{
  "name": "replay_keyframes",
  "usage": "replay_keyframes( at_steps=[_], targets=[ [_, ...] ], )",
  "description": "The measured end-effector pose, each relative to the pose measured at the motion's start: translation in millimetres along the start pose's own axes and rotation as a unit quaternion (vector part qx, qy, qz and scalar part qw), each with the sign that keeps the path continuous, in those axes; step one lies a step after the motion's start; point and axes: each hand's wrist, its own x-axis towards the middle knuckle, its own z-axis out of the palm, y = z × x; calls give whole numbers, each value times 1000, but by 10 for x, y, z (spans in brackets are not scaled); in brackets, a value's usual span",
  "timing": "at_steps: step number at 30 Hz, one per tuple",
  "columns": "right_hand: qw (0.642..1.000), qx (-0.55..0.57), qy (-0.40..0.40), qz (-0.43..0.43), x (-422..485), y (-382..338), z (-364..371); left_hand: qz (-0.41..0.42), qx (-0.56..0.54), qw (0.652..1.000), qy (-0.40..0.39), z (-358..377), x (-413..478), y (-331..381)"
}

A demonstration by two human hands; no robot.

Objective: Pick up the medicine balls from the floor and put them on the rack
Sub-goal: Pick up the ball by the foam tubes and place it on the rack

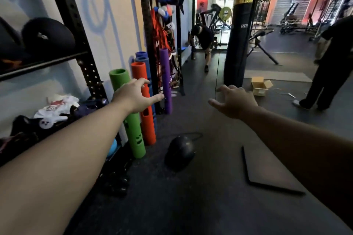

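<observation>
A black medicine ball (180, 152) lies on the dark rubber floor, low in the middle of the view, with a thin cord curving behind it. Another black medicine ball (48, 35) rests on a shelf of the black metal rack (76, 25) at the upper left. My left hand (136, 96) is stretched forward above the floor ball, fingers spread, holding nothing. To its right, my right hand (236, 102) also reaches out with fingers apart and nothing in it. Both hands are well above and beyond the floor ball.
Green (131, 120), orange (145, 105), blue and purple (166, 82) foam tubes stand against the wall. A black mat (267, 170) lies at the right. A punching bag (242, 30) hangs ahead, a cardboard box (259, 86) beyond it. Two people stand further off. Clothes fill the rack's lower shelf.
</observation>
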Motion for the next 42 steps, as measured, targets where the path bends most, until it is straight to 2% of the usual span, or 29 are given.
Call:
replay_keyframes(
  at_steps=[8, 13, 21, 27, 32, 35, 37, 39, 42],
  targets=[
    [995, -26, -93, -6, 1141, 360, 1240, -33, -3, 998, -56, 1394, 1269, -491],
    [988, -37, -145, -21, 2264, 476, 1963, -72, 2, 993, -97, 2179, 2246, -817],
    [978, -8, -198, -65, 3623, 816, 3010, -145, 6, 978, -152, 3276, 3309, -813],
    [952, 28, -277, -126, 4626, 1169, 3945, -218, 19, 961, -172, 4251, 3925, -700],
    [919, 34, -351, -176, 5260, 1355, 4860, -306, -28, 933, -187, 5147, 4348, -798],
    [882, 22, -432, -188, 5566, 1344, 5487, -333, -20, 920, -205, 5682, 4596, -946],
    [856, -2, -478, -195, 5743, 1303, 5893, -330, 30, 916, -228, 6047, 4752, -1080],
    [861, -21, -463, -211, 5917, 1259, 6262, -330, 69, 907, -253, 6392, 4878, -1189],
    [867, -23, -448, -216, 6137, 1197, 6750, -372, 13, 888, -269, 6914, 5022, -1385]
  ],
)
